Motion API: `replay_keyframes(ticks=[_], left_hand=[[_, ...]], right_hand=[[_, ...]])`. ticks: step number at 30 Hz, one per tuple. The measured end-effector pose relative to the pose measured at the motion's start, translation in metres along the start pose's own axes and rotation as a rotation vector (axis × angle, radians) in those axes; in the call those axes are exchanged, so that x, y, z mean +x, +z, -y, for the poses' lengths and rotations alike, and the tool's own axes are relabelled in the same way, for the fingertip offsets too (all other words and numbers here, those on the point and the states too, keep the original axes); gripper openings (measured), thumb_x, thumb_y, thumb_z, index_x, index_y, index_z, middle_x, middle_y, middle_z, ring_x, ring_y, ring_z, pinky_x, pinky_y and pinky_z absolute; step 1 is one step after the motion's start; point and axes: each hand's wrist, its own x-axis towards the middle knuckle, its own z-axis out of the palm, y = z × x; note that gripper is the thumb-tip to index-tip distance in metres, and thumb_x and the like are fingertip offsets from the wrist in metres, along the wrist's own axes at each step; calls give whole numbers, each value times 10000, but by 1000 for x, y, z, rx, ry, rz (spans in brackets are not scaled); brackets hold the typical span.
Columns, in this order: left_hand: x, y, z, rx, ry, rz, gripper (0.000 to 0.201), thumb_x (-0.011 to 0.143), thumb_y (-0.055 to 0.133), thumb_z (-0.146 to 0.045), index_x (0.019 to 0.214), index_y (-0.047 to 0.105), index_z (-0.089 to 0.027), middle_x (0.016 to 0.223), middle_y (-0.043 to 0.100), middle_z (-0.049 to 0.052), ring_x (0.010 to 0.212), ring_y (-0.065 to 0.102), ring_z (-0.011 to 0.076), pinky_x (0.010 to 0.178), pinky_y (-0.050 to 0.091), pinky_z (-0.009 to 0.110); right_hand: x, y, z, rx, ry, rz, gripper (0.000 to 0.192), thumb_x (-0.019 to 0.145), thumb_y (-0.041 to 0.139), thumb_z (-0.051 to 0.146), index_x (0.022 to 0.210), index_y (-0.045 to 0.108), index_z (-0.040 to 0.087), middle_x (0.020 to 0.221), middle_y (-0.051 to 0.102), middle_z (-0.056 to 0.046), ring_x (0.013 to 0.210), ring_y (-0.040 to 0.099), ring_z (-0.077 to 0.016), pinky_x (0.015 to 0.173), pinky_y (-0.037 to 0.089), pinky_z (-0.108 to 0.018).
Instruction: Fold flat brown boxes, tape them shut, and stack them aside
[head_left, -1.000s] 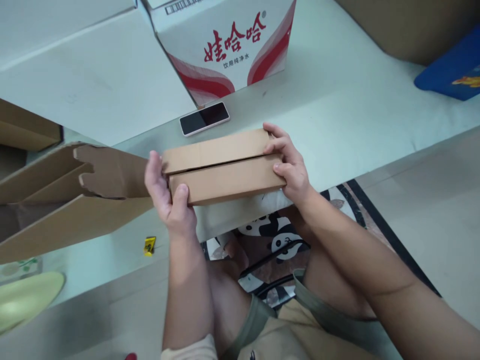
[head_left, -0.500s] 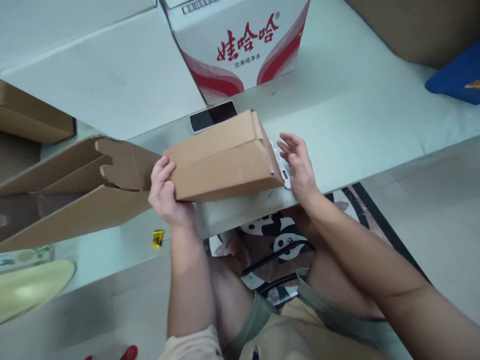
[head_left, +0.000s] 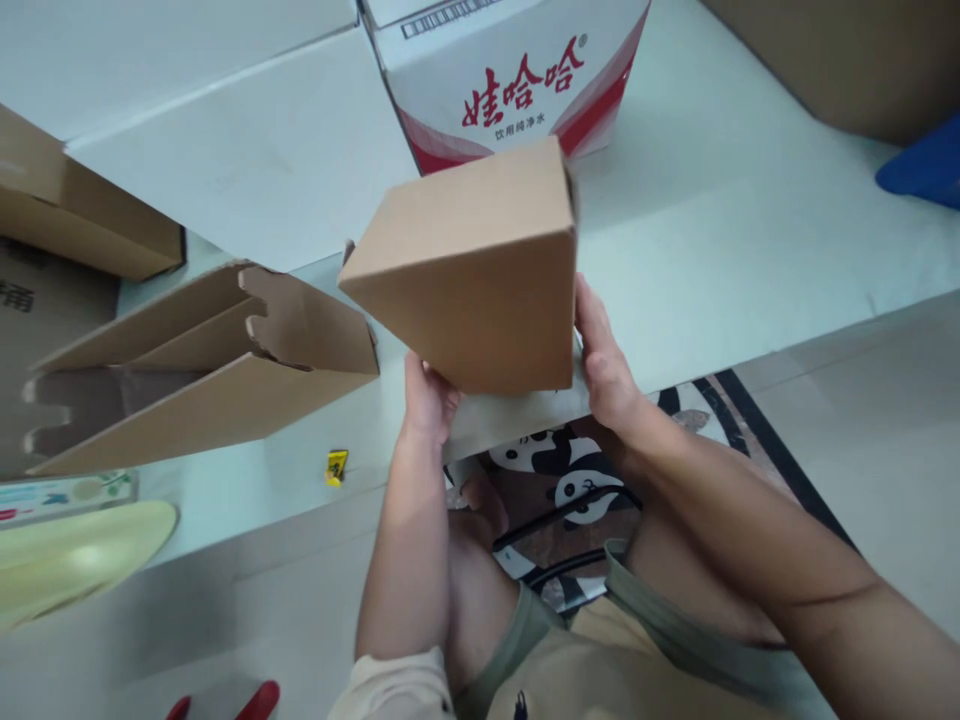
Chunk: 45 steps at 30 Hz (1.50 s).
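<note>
pale table (head_left: 750,250) | red-printed carton (head_left: 510,80) behind | flattened cardboard (head_left: 187,380) left

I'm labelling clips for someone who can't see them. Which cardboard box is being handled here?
Start at the white carton with red lettering at the top of the table. Just in front of it, a plain brown box is held tilted above the table edge, the left hand beneath it and the right hand at its side. Unlike the open, flattened cartons to the left, it is closed and unprinted.

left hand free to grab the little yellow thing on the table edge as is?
Probably not as is: the left hand is under the brown box, propping it with the right hand. The path to the yellow item looks open, though.
</note>
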Motion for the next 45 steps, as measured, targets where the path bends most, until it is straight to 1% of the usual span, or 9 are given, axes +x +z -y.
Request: replay_keyframes(ticks=[7, 14, 23, 27, 31, 35, 38, 41, 45], left_hand=[[-7, -5, 4, -1, 71, 74, 902, 623, 548, -969, 1071, 714, -204, 1149, 764, 127, 1327, 608, 371, 1019, 582, 421], [-14, 2, 6, -17, 390, -30, 916, 619, 605, -949, 1187, 697, -236, 1291, 727, 99, 1363, 588, 349, 1092, 533, 428], [-20, 0, -4, 145, -216, -31, 433, 1002, 499, -534, 1144, 704, -180, 1139, 779, 92, 973, 752, 200, 753, 616, 284], [-18, -5, -3, 382, -271, 60, 458, 974, 541, -522, 1294, 626, -206, 973, 777, 91, 786, 745, 205, 626, 586, 302], [-13, -12, -3, 585, 348, -131, 709, 838, 696, -585, 1438, 507, -257, 1254, 718, 117, 1198, 686, 278, 982, 573, 428], [-11, -13, -12, 694, 1069, 23, 559, 941, 492, -620, 1406, 566, -318, 1479, 593, 43, 1508, 428, 288, 1268, 319, 511], [-12, -10, -14, 839, 1204, 109, 460, 995, 402, -517, 1323, 648, -308, 1381, 653, 25, 1488, 446, 282, 1300, 259, 522], [-10, -8, -10, 831, 1225, 39, 466, 1003, 352, -497, 1252, 687, -292, 1347, 657, 29, 1471, 449, 290, 1291, 279, 538], [-8, -6, -4, 765, 1210, 6, 466, 996, 348, -520, 1219, 698, -307, 1328, 650, 22, 1468, 434, 289, 1287, 283, 538]], right_hand=[[1, -20, 26, -300, -224, -23, 622, 1014, 265, 638, 1557, 445, 396, 1537, 513, -30, 1426, 475, -322, 1215, 361, -593], [-3, -18, 30, -216, -70, 90, 662, 1000, 432, 587, 1612, 343, 351, 1644, 350, -78, 1498, 392, -311, 1160, 461, -529], [-2, -28, 54, 63, 19, 190, 596, 957, 389, 696, 1339, 685, 348, 1648, 409, 25, 1546, 357, -321, 1281, 311, -543], [2, -29, 53, 169, 24, 192, 454, 962, 474, 600, 1236, 742, 357, 1563, 526, 25, 1505, 422, -311, 1298, 264, -559], [8, -25, 45, 142, -55, 244, 371, 959, 538, 529, 1199, 762, 353, 1470, 610, -12, 1423, 513, -296, 1325, 174, -569], [10, -17, 46, 134, -142, 372, 405, 965, 537, 535, 1274, 726, 354, 1447, 616, -34, 1385, 543, -271, 1338, 141, -543], [9, -13, 48, 147, -128, 417, 445, 972, 496, 589, 1253, 733, 338, 1428, 628, -39, 1387, 541, -261, 1316, 230, -524], [7, -14, 42, 95, -6, 188, 469, 1009, 399, 579, 1121, 754, 294, 1297, 689, -61, 1279, 611, -246, 1135, 478, -490], [11, -21, 19, -442, 287, -59, 251, 911, 548, 345, 1015, 731, 209, 1053, 722, -92, 870, 663, -212, 817, 553, -393]])
